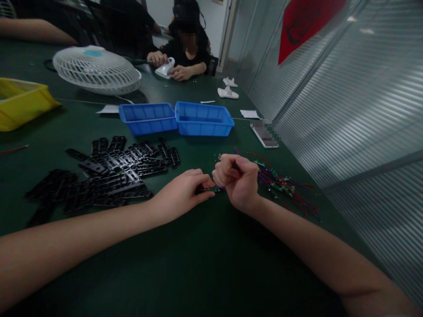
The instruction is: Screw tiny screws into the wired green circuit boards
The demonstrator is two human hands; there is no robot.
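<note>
Between the thumb and fingers of my left hand (188, 191) is a small green circuit board (213, 189) with red and blue wires. Close beside it, my right hand (239, 180) is closed with the fingers curled in; whatever it grips, perhaps a wire, is hidden. A loose pile of wired circuit boards (280, 185) lies just right of my right hand. Tiny metal bits (218, 156) are scattered behind my hands. To the left of my left hand spreads a heap of black plastic strips (115, 171).
Two blue bins (205, 127) stand behind the heap, and a yellow bin (26, 105) is at the far left. A white fan (95, 70) lies further back. A phone (266, 134) rests near the right edge. Across the table, a person (185, 53) handles a white part (165, 69).
</note>
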